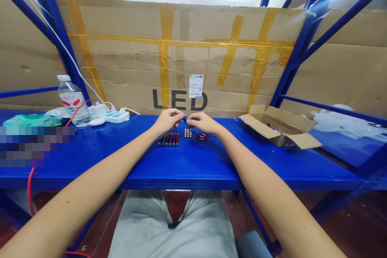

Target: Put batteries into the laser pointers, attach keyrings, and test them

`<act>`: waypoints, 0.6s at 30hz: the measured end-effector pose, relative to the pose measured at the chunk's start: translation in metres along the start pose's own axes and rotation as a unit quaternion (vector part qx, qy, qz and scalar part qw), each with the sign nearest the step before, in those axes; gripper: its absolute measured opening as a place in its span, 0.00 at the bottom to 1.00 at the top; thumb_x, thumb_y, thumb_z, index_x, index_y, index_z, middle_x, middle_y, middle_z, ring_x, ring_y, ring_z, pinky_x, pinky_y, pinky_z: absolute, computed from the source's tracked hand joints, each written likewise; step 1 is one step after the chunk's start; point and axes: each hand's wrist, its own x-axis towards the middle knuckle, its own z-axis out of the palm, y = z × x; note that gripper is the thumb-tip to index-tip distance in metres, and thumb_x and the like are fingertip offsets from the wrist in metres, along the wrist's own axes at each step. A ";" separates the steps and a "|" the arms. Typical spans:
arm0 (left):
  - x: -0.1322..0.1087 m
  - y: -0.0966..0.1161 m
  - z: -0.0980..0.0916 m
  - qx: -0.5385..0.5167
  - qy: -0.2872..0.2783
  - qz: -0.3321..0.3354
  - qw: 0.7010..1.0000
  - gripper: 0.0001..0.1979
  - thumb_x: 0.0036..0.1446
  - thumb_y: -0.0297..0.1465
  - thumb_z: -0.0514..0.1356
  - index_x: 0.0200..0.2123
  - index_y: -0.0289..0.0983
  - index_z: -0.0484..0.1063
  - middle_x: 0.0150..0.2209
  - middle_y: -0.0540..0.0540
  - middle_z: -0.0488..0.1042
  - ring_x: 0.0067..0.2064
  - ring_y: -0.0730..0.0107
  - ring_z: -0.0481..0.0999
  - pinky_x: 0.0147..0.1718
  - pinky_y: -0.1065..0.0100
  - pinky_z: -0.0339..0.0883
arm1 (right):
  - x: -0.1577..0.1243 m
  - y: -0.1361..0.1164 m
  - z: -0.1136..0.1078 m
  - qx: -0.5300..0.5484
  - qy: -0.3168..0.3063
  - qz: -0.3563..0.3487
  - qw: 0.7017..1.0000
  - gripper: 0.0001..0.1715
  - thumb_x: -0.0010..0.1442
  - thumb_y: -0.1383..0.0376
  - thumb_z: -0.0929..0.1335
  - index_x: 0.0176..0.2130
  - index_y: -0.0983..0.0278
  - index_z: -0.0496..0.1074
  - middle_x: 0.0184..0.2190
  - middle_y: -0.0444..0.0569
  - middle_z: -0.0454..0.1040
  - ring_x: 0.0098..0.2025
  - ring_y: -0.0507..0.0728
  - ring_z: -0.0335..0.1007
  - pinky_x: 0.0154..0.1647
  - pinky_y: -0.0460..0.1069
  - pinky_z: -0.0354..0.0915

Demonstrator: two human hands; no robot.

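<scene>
Head view: my left hand (pixel 169 121) and right hand (pixel 203 122) pinch a small blue piece (pixel 184 119) between their fingertips, above the blue table (pixel 193 165), near the metal pieces (pixel 188 133). Good handling calls for light, even pressure from both sides, steady forearms and the piece kept square, without twisting. Its visible part appears deep blue; fingers cover the remainder, so shape and ends cannot be verified. Coloured tubes (pixel 168 140) lie in a tidy row to the left; a loose mostly red pile (pixel 202 137) lies right

Small blue piece (pixel 184 119) between both hands (pixel 169 121) (pixel 202 122)
</scene>
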 end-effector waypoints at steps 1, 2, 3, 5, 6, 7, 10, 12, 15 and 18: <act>0.000 0.001 0.001 0.001 -0.003 0.003 1.000 0.08 0.55 0.33 0.66 0.31 0.33 0.75 0.22 0.51 0.71 0.18 0.80 0.64 0.16 0.74 0.55 | 0.000 -0.002 0.000 0.021 -0.007 0.007 1.000 0.12 0.59 0.61 0.67 0.29 0.66 0.74 0.28 0.48 0.77 0.32 0.53 0.70 0.37 0.49 0.64; -0.001 0.001 0.001 0.002 -0.006 0.005 1.000 0.09 0.55 0.34 0.67 0.31 0.33 0.75 0.22 0.51 0.71 0.18 0.80 0.64 0.16 0.74 0.55 | -0.001 -0.003 0.000 0.045 -0.010 0.016 0.999 0.12 0.59 0.61 0.67 0.28 0.66 0.72 0.26 0.48 0.76 0.30 0.53 0.69 0.36 0.48 0.64; -0.001 0.002 0.001 0.004 -0.007 0.006 1.000 0.09 0.54 0.34 0.67 0.31 0.33 0.75 0.22 0.51 0.71 0.18 0.79 0.64 0.16 0.74 0.55 | -0.001 -0.004 0.000 0.071 -0.010 0.026 0.997 0.11 0.58 0.62 0.67 0.28 0.66 0.72 0.25 0.47 0.75 0.29 0.52 0.69 0.34 0.48 0.64; -0.002 0.002 0.001 0.008 -0.007 0.010 1.000 0.09 0.54 0.35 0.67 0.32 0.33 0.76 0.21 0.51 0.70 0.18 0.79 0.63 0.16 0.74 0.55 | -0.003 -0.008 0.000 0.124 -0.007 0.049 0.991 0.09 0.57 0.62 0.68 0.27 0.65 0.70 0.23 0.45 0.73 0.26 0.51 0.68 0.31 0.47 0.63; -0.002 0.002 0.000 0.012 -0.009 0.015 1.000 0.09 0.54 0.35 0.67 0.33 0.33 0.76 0.20 0.52 0.69 0.18 0.79 0.63 0.17 0.73 0.55 | -0.003 -0.009 0.000 0.152 -0.004 0.062 0.986 0.09 0.56 0.63 0.68 0.27 0.65 0.69 0.21 0.44 0.70 0.24 0.51 0.66 0.28 0.46 0.62; -0.002 0.002 0.000 0.017 -0.013 0.023 1.000 0.09 0.54 0.35 0.67 0.33 0.33 0.77 0.20 0.52 0.70 0.18 0.79 0.62 0.17 0.73 0.55 | -0.004 -0.011 0.001 0.182 -0.004 0.076 0.980 0.09 0.56 0.63 0.68 0.26 0.65 0.68 0.19 0.41 0.66 0.22 0.50 0.62 0.26 0.46 0.61; -0.002 0.002 0.001 0.025 -0.020 0.039 0.999 0.10 0.53 0.35 0.68 0.33 0.33 0.78 0.22 0.49 0.74 0.20 0.78 0.63 0.20 0.72 0.58 | -0.006 -0.018 0.001 0.256 -0.020 0.118 0.959 0.09 0.57 0.64 0.67 0.27 0.65 0.67 0.16 0.36 0.53 0.17 0.47 0.49 0.20 0.44 0.55; -0.001 0.002 0.003 -0.004 -0.002 0.027 1.000 0.11 0.54 0.35 0.68 0.33 0.32 0.78 0.27 0.45 0.77 0.24 0.76 0.68 0.24 0.72 0.62 | -0.006 -0.021 0.001 0.267 -0.022 0.146 0.952 0.08 0.58 0.64 0.66 0.29 0.66 0.69 0.16 0.35 0.49 0.17 0.46 0.43 0.17 0.44 0.51; 0.004 0.003 0.003 -0.122 0.036 -0.025 0.992 0.18 0.62 0.41 0.60 0.35 0.29 0.77 0.32 0.39 0.78 0.32 0.70 0.76 0.32 0.70 0.68 | -0.006 -0.020 0.000 0.236 0.008 0.168 0.957 0.08 0.58 0.65 0.66 0.29 0.67 0.70 0.15 0.35 0.48 0.16 0.47 0.42 0.16 0.43 0.48; 0.008 0.003 -0.002 -0.222 0.050 -0.080 0.970 0.25 0.68 0.44 0.50 0.35 0.28 0.76 0.34 0.35 0.79 0.37 0.65 0.78 0.38 0.67 0.71 | -0.004 -0.016 -0.003 0.198 0.035 0.166 0.965 0.07 0.57 0.67 0.66 0.28 0.67 0.70 0.15 0.36 0.50 0.16 0.47 0.43 0.15 0.44 0.48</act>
